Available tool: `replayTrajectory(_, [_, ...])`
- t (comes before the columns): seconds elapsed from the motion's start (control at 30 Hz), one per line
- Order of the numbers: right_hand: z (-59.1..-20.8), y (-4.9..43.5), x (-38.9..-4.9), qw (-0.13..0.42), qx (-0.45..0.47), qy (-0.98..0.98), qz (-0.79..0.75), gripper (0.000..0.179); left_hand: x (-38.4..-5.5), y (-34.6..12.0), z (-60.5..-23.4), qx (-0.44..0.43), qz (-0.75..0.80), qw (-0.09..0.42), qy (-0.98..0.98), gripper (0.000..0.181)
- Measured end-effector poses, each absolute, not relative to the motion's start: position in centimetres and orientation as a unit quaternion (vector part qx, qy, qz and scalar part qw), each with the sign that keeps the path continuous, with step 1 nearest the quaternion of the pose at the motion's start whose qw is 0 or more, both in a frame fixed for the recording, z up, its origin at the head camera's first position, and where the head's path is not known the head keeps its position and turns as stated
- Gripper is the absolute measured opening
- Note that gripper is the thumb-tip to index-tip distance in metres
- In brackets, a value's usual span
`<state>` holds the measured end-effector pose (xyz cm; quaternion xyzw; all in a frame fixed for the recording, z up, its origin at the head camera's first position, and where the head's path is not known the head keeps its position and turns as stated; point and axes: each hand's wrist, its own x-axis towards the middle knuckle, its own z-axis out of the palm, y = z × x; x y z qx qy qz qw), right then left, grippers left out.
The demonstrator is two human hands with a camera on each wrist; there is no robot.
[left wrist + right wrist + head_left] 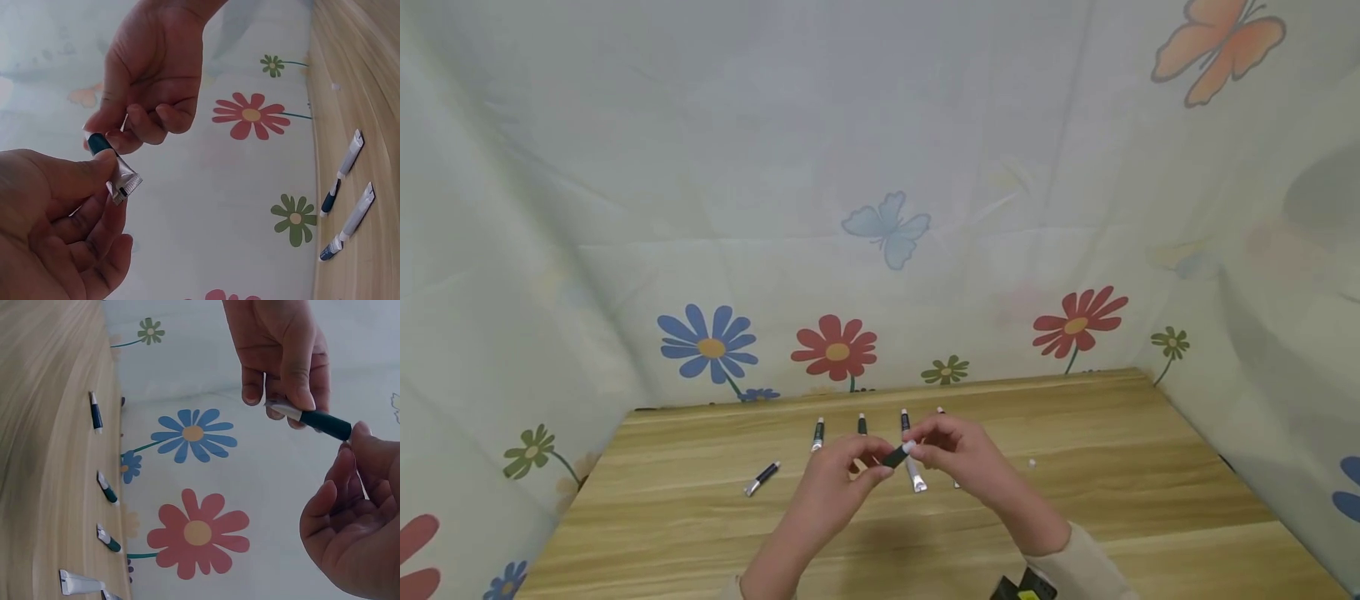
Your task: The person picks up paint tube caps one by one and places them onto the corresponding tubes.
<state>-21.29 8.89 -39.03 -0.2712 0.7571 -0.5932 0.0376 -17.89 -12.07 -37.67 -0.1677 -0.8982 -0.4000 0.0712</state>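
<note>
A small paint tube (896, 456) with a dark green label, a silver crimped end and a white cap (909, 447) is held above the table between both hands. My left hand (837, 477) pinches the tube's silver body between thumb and fingers, as the left wrist view shows with the crimp sticking out. At the other end, my right hand (961, 450) pinches the tube at its cap, thumb against index finger. Its fingertips hide most of that cap in the right wrist view, where the green label (326, 424) shows between the hands.
Several similar tubes lie on the wooden table (685, 517): a dark blue one (763, 479) at left, a green one (818, 433) behind, and silver ones (359, 209) near the right hand. A small white piece (1032, 462) lies further right. Flower-printed cloth surrounds the table.
</note>
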Motion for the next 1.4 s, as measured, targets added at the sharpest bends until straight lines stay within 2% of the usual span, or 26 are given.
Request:
replayTrajectory(0.3, [-39.0,8.2,-21.7,0.044,-0.235,0.790,-0.564,0.024,-18.9,-12.5,-38.2,-0.162,-0.385,0.073,-0.906,0.011])
replayTrajectory(0.57, [-39.1,10.5,-22.6,0.018,-0.188,0.829,-0.526,0.027,-20.4,-14.1,-38.9,-0.089,-0.443,0.016,-0.892,0.017])
replayTrajectory(0.97, [-41.0,17.4,-23.6,-0.028,-0.101,0.864,-0.493,0.029,-25.2,-16.2,-43.3,0.008,-0.478,-0.084,-0.874,0.019])
replayTrajectory(1.23, [-42.2,20.5,-22.9,-0.032,-0.059,0.876,-0.477,0.032,-26.4,-16.4,-45.9,0.036,-0.493,-0.128,-0.860,0.015])
replayTrajectory(1.4, [-43.4,21.6,-23.0,-0.012,-0.053,0.893,-0.446,0.036,-26.9,-16.1,-46.7,0.049,-0.482,-0.147,-0.863,0.015])
